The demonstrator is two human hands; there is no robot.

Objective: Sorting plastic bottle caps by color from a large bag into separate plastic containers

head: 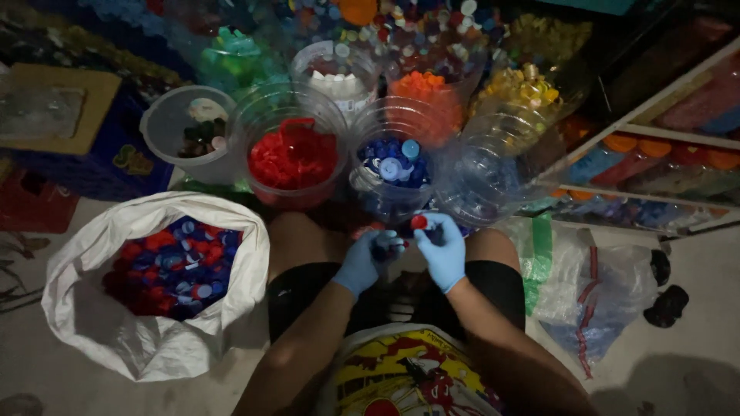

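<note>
Evidently the sorting of caps by colour is well under way but far from finished. The right hand (445,250), in a blue glove, is pinching a small red cap (418,223) between its fingertips, just above the knees and just in front of the clear tubs. The left hand (362,260), gloved the same, is curling around a dark handful, probably more caps, though the dim light is hiding what exactly its grip is closing on. The two hands are nearly touching.

Just beyond them, a red tub (293,158) is sitting roughly half full of red caps, and beside it a blue tub (389,166) is holding blue and white ones. A further clear tub (493,181) to the right is looking nearly bare, as far as one can tell. Behind these, a white tub (337,77), an orange tub (422,92) and a yellow tub (520,92) are each carrying their own colour, and a pale bucket (189,127) on the left is holding a few dark and pale pieces.

What is left is lying in the white sack (154,285) on the floor by the person's left knee: it is still holding a deep mixed heap of red, blue and white caps, so, judging by that, much is waiting to be sorted. Crumpled plastic bags (586,296) are lying on the floor to the right, and a further heap of mixed caps (416,27) is spreading behind the tubs.
</note>
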